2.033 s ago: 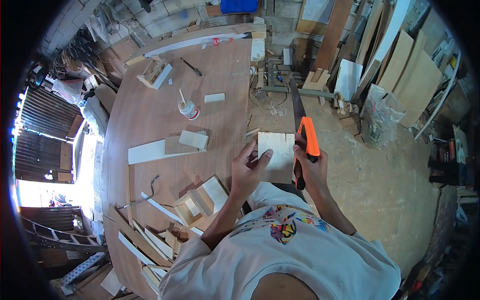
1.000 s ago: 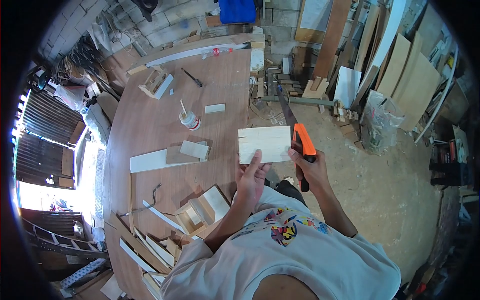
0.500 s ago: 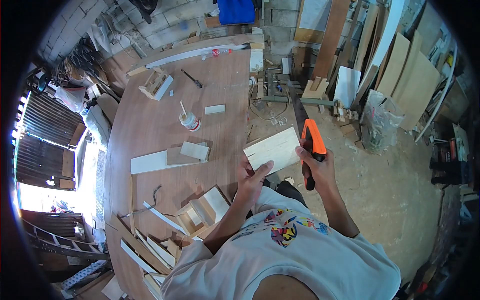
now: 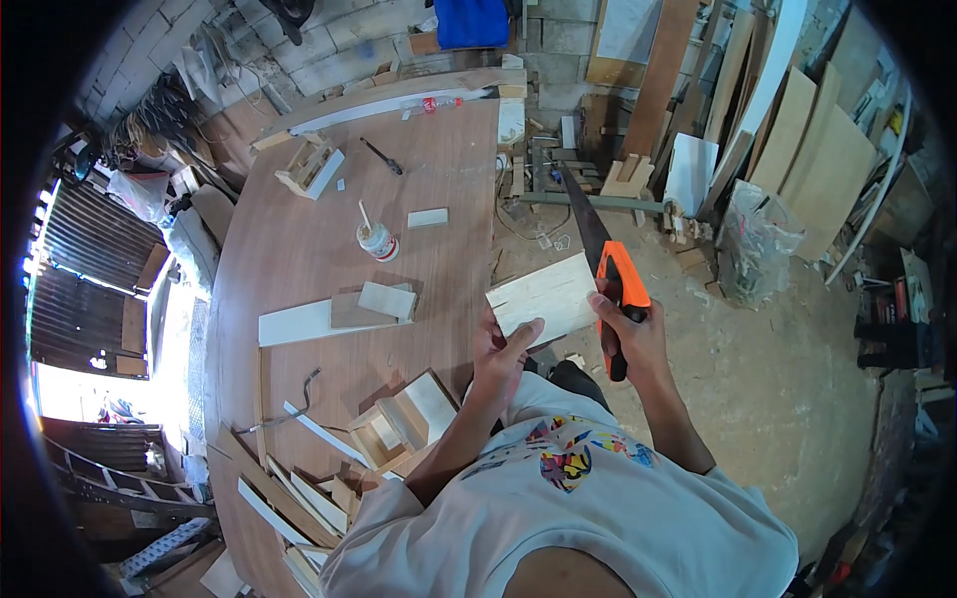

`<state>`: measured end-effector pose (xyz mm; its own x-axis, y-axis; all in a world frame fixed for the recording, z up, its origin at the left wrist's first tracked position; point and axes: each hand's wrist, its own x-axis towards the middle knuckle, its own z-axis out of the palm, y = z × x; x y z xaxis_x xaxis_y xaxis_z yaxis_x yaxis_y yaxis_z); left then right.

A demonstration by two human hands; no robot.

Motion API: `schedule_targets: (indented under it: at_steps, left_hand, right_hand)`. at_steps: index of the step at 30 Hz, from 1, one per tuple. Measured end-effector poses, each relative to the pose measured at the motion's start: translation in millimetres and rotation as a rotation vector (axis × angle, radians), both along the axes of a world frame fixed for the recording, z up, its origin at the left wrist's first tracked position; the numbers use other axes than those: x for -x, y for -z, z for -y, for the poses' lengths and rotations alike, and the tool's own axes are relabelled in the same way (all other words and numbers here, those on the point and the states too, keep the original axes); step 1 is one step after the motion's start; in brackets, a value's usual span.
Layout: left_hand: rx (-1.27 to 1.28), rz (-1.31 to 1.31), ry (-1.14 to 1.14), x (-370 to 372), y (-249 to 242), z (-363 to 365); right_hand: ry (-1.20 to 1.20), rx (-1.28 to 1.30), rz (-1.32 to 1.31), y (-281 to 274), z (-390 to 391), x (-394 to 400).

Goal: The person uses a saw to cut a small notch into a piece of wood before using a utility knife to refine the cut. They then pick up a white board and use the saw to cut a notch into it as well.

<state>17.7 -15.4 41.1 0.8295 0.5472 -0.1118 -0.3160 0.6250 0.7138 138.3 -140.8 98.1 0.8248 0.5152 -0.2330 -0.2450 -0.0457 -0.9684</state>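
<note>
From the head camera, the person's left hand [image 4: 503,361] grips the lower edge of a pale, flat rectangular wooden board [image 4: 543,296], thumb on its top face and fingers folded beneath. The board is held in the air just past the right edge of the large brown plywood bench [image 4: 299,249], tilted so its far end rises toward the right. The right hand [image 4: 628,334] is wrapped tight around the grip of an orange-handled handsaw with a dark blade [image 4: 603,264]; the blade runs up and away along the board's right end, touching or just beside it.

On the bench, near its middle, stands a small white glue pot with a red band and a stick in it [image 4: 377,239]. Closer to the person lie a long white strip with small pale wood offcuts on it [image 4: 329,314]. At the near edge sits a half-built box of light wood [image 4: 399,414] among loose slats.
</note>
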Motion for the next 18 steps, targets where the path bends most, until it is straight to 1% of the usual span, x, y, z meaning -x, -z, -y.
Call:
schedule_targets:
  at_steps: [4,9,18]
  left_hand:
    - [-0.034,-0.024,-0.043,-1.9,-0.4,2.8]
    - [-0.025,-0.002,-0.008,-2.8,-6.4,2.8]
    - [-0.055,-0.045,-0.022,-3.5,-8.7,3.3]
  right_hand:
    - [0.002,0.014,-0.001,-0.9,-1.2,0.2]
    - [0.009,0.014,-0.021,0.6,-0.5,-0.5]
    - [0.018,0.019,-0.035,2.0,0.1,0.1]
